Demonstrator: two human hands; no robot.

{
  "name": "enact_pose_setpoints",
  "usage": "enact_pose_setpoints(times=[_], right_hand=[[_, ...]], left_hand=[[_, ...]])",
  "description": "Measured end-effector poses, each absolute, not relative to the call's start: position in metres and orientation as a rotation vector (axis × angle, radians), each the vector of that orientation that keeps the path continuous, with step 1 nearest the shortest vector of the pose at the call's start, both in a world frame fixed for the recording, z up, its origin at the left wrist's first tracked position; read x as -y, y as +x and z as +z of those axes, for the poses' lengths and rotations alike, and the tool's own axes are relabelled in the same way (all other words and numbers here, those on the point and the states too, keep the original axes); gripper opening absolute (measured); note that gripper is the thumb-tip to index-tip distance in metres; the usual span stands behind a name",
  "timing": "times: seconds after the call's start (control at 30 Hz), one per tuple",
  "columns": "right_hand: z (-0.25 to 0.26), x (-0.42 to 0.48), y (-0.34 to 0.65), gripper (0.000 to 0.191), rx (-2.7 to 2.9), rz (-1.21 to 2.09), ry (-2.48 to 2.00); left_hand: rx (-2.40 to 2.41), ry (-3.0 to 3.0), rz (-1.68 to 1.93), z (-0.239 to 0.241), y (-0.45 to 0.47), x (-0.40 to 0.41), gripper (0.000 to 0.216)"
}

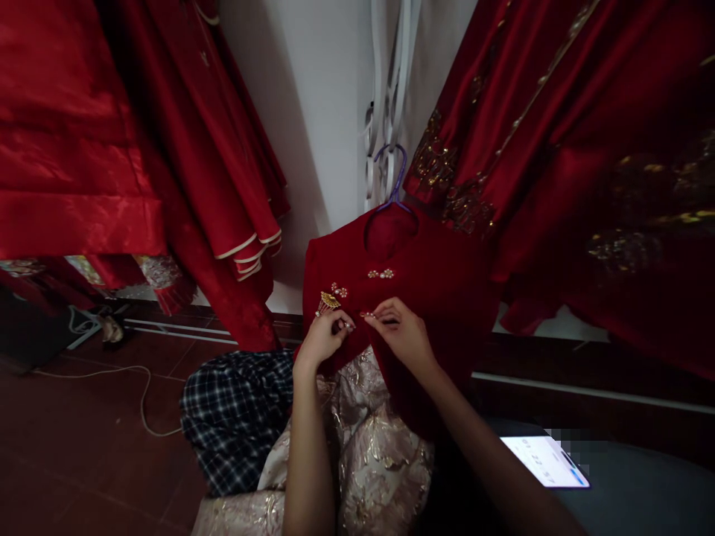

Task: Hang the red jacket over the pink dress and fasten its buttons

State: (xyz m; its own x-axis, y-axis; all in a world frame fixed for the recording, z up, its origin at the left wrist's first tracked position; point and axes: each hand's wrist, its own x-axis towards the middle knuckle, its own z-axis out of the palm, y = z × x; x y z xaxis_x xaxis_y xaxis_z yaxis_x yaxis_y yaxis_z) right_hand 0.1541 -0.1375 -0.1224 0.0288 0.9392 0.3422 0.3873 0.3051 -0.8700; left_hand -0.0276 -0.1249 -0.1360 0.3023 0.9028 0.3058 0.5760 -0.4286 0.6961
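A dark red velvet garment (436,290) hangs on a purple hanger (394,179) in front of me. It carries gold and pearl clasps (380,274) below the collar and a gold fan ornament (329,301) on its left side. My left hand (324,336) pinches the fabric just right of the fan ornament. My right hand (399,331) pinches the same front edge right beside it, fingertips almost touching the left hand. Both hands are closed on the cloth.
Long red satin garments (72,149) hang at left, and red gowns with gold embroidery (558,149) at right. A pale gold brocade cloth (374,454) and checked fabric (234,417) lie below my arms. A lit tablet screen (544,461) lies at lower right. A cable (145,394) runs over the red floor.
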Motion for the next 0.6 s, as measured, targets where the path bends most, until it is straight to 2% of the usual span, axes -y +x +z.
enact_pose_setpoints(times=[0.2, 0.4, 0.6], right_hand=[[-0.134, 0.136, 0.153, 0.027, 1.727, 0.986, -1.213], [-0.136, 0.136, 0.147, 0.025, 1.677, 0.816, -1.224], [-0.135, 0.136, 0.146, 0.021, 1.73, 0.783, -1.215]], left_hand=[[-1.331, 2.029, 0.939, -0.134, -0.027, 0.125, 0.018], [-1.317, 1.915, 0.904, -0.13, -0.025, 0.129, 0.017], [-1.346, 1.967, 0.879, -0.13, -0.024, 0.129, 0.013]])
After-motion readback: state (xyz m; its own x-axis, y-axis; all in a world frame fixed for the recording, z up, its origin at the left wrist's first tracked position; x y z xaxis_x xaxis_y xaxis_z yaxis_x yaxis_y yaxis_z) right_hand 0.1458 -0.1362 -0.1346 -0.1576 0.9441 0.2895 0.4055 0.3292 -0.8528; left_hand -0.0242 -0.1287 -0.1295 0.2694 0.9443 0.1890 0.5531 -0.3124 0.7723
